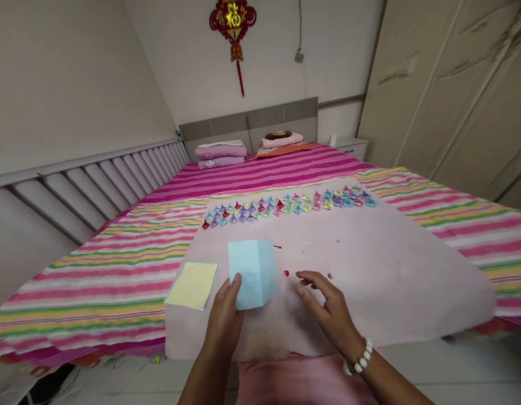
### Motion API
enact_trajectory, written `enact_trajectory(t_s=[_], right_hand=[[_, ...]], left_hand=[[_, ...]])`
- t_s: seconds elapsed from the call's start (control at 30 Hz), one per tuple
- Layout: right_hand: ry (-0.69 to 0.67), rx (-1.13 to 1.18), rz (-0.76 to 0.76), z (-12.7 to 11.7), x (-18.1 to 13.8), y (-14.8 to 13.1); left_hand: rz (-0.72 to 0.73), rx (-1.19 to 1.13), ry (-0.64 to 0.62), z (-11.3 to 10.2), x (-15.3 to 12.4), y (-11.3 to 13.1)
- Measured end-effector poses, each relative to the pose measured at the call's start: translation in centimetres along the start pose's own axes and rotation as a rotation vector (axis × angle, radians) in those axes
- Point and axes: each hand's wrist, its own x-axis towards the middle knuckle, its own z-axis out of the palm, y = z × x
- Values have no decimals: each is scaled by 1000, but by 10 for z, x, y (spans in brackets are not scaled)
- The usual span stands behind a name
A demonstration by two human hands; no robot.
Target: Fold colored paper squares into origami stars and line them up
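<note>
My left hand (225, 309) grips a light blue sheet of paper (246, 275) by its lower left edge, thumb on top. A vertical crease runs down the sheet, and its right part bends away at an angle. To the right of the paper, my right hand (328, 306) hovers over the white board with fingers apart and nothing in them; a white bead bracelet circles its wrist. A stack of pale yellow paper (193, 285) lies to the left of my left hand. Rows of small folded paper pieces (281, 205) in many colours line the far part of the board.
The pinkish-white board (395, 292) lies on a bed with a striped sheet (129, 253). Small red marks (286, 273) show on it. Folded bedding (221, 154) sits by the headboard (281, 115). A railing (117, 180) runs along the left, a wardrobe (446, 84) stands right.
</note>
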Motion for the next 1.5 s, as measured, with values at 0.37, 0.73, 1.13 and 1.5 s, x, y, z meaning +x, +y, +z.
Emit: enact_trajectory(t_s=[0.37,0.73,1.13,1.5], right_hand=[[-111,598,428,-12,-10,-31],[75,872,642,-5,-22,-25],[18,680,532,-24,-20,-19],[-47,781,563,-9,-33,-18]], left_hand=[[329,558,-512,34,-33,-7],[47,5,-271,31,-22,-53],[-26,113,-122,30,-21,-36],[-137,-205,-127,44,-27,-53]])
